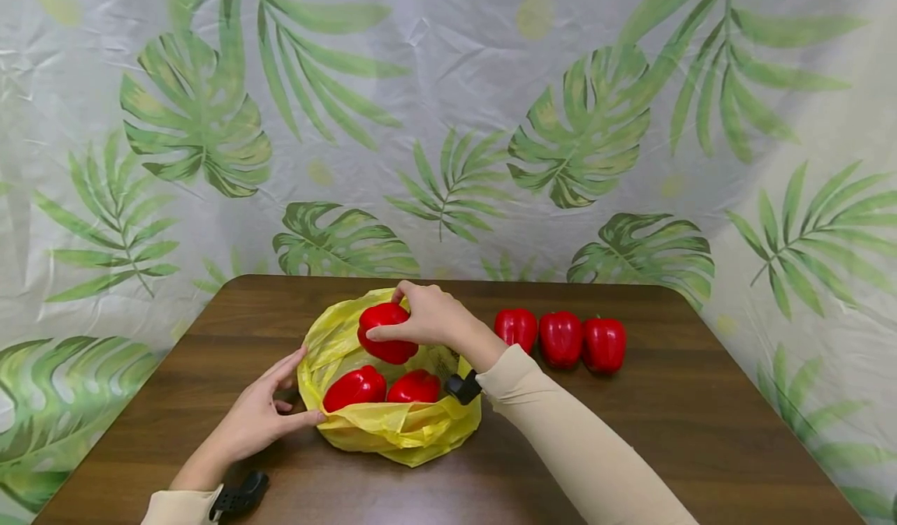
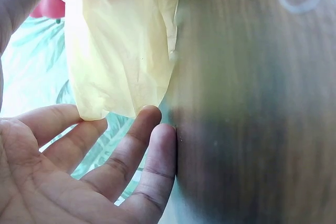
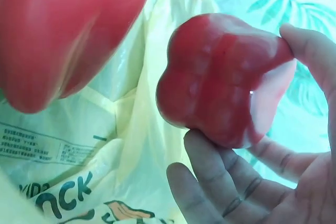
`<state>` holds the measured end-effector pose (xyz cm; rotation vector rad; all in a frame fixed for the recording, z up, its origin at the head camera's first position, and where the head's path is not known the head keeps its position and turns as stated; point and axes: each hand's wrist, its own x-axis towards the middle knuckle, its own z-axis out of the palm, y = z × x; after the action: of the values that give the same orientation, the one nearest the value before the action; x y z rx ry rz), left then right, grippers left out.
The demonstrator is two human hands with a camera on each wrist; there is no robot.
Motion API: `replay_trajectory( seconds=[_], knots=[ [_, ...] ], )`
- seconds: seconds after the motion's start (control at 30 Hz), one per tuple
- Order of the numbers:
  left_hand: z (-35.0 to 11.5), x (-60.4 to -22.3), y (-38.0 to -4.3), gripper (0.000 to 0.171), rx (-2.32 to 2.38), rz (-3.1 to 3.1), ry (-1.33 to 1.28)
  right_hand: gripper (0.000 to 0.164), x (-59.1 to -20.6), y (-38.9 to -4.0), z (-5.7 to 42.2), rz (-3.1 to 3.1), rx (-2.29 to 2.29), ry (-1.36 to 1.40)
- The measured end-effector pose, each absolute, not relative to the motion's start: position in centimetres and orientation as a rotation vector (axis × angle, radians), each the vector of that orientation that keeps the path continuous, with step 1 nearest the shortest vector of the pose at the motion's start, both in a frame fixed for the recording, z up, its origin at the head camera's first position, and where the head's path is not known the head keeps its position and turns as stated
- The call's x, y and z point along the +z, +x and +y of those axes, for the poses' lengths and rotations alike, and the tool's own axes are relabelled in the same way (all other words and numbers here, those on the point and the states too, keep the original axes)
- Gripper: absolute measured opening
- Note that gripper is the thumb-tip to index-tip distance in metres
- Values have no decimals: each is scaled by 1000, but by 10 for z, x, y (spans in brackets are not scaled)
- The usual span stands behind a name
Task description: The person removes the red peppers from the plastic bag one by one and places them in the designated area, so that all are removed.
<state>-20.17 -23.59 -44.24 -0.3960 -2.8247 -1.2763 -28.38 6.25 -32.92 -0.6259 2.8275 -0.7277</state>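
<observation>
Pepper [image 1: 381,315]: gripped in right hand [image 1: 436,316], at bag [image 1: 399,435] mouth | left hand [image 1: 255,416]: spread, touching bag

Red peppers [image 1: 385,320] — yellow bag [image 1: 399,435] — green-leafed backdrop [image 1: 448,89]

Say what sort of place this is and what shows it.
Likely an indoor staged filming spot: a leaf-print sheet backs the wood-look table, and black wrist devices are worn, possibly cameras.

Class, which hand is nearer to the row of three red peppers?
Right. The right hand holds another pepper at the mouth of the yellow bag, left of the row; the left hand is farther left, at the bag's left edge.
</observation>
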Motion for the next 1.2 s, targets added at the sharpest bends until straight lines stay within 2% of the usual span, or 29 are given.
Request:
replay_trajectory(
  seconds=[1.2],
  knots=[
    [-236,-444,-203,106,-1289,-2801,-405,69,-329,-254,156,2939,-906,-364]
  ],
)
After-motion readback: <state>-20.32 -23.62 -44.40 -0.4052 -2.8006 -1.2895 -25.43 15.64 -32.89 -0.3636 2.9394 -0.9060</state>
